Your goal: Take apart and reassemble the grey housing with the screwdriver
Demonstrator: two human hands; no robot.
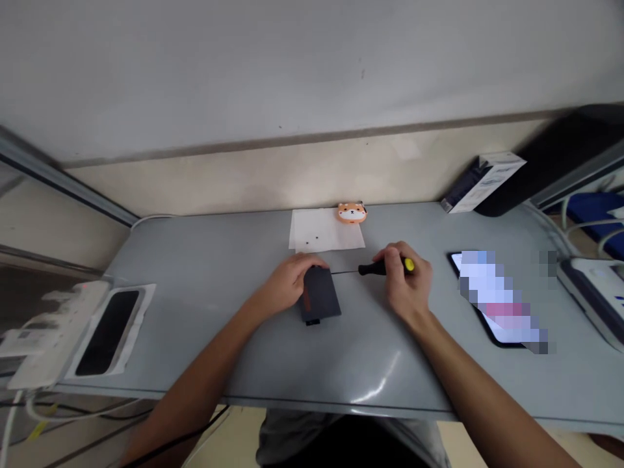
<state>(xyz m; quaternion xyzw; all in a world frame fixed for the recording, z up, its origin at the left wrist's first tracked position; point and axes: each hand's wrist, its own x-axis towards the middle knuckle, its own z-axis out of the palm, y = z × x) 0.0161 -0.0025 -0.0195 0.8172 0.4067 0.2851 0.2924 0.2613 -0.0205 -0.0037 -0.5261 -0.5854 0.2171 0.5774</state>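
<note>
Lying well to the left of the thin dark box [323, 292], a black phone [108, 333] is set on white packaging [140, 309], and farther out on that side a white power strip [61, 331] is placed. Well to the right of the box, a second phone [500, 302] is laid, its lit screen blurred out. The box itself is held at the middle of the grey table [195, 279], between the two hands; whether it is lying fully flat cannot be told. Its far left part is gripped by the partly closed left hand [287, 283], fingers curled at the far edge. Just right of the box, the black handle of a screwdriver [374, 267] is wrapped by the closed right hand [412, 283]; the thin shaft is pointed at the box's far right corner, though contact cannot be confirmed. Just beyond the box, white paper [309, 224] is spread, with two tiny dark specks [316, 238] and an orange animal-faced case [351, 214] on it. Far beyond the box, rightward, a carton [480, 183] is seen beside a black cylinder [550, 156].
</note>
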